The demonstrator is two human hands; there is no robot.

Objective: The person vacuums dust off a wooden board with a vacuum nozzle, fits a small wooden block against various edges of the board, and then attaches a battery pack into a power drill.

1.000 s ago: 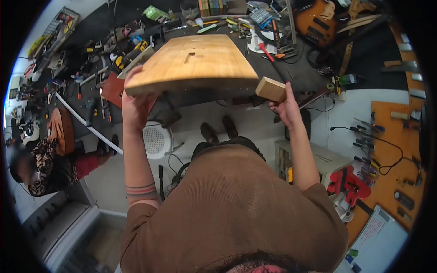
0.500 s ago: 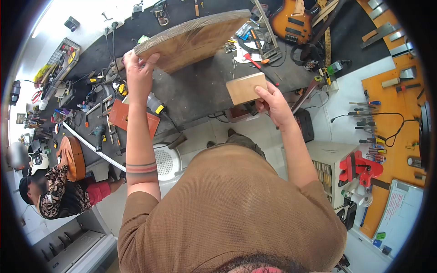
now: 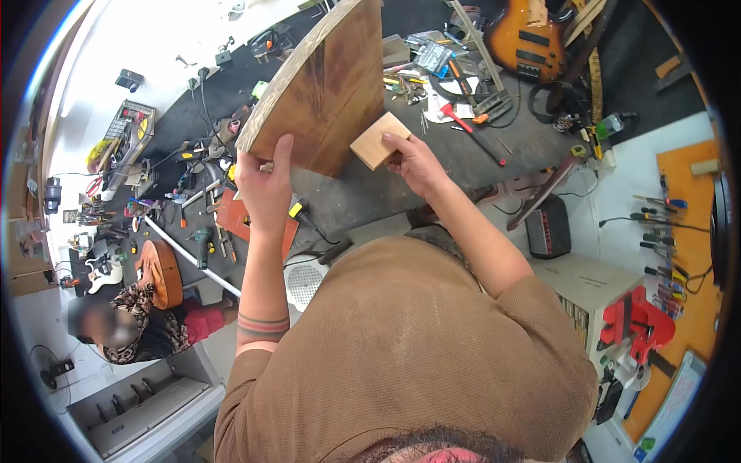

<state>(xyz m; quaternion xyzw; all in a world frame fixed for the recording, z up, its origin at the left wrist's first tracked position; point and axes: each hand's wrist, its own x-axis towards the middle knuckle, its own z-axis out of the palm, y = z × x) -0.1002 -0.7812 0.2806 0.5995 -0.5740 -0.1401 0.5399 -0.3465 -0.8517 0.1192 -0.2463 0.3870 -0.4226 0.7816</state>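
Observation:
My left hand [image 3: 265, 187] grips the lower left corner of a large wooden board [image 3: 328, 96], thumb on its face and fingers behind. The board has dark, streaky grain and a curved, rough, pale edge. It stands tilted over the dark workbench [image 3: 370, 189], its upper end cut off by the view. In my right hand [image 3: 417, 165] is a small, pale wooden block [image 3: 380, 141], pinched between thumb and fingers. The block is close in front of the board's lower right edge; whether they touch, I cannot tell.
A red-handled tool [image 3: 475, 131], small parts and a metal frame lie on the bench's right. A sunburst electric guitar body [image 3: 529, 42] is beyond them. At left are a drill [image 3: 203, 247] and a seated person [image 3: 127, 316] with an acoustic guitar [image 3: 160, 274].
The board has swung to a steeper slant, its far end rising. My right hand has brought the block leftward, close to the board, and tilted it. The camera view has turned slightly.

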